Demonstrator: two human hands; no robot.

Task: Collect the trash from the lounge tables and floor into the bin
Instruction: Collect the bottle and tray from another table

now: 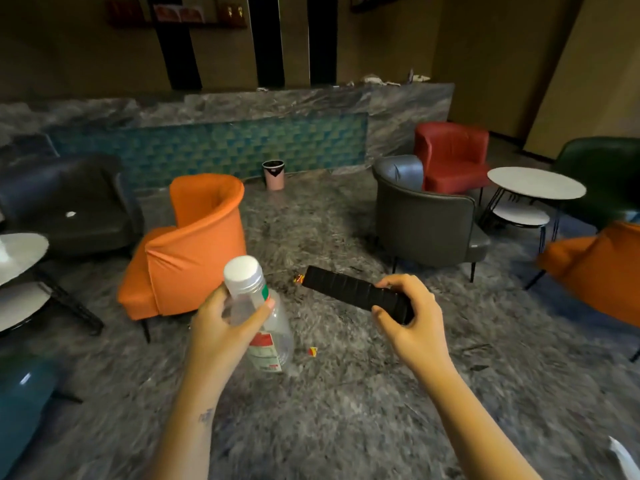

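The left hand [221, 327] grips a clear bottle [258, 317] near its neck; the right hand [408, 313] holds a black tray [349, 289] by one end. The bin [273, 174] stands far, centre. The end-held tray could slip, and the wrappers [312, 351] on the near floor could be missed.

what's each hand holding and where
Left hand grips the plastic bottle at its shoulder, below the cap. Right hand holds the black ribbed object by its right end.

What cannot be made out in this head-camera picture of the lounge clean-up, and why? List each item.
Head view:
Pink bin with black liner: too far to see contents.
Black ribbed flat object: near end hidden by right hand; identity unclear.
White scrap: cut off by bottom-right corner.
Red-and-yellow floor scrap: too small to identify.
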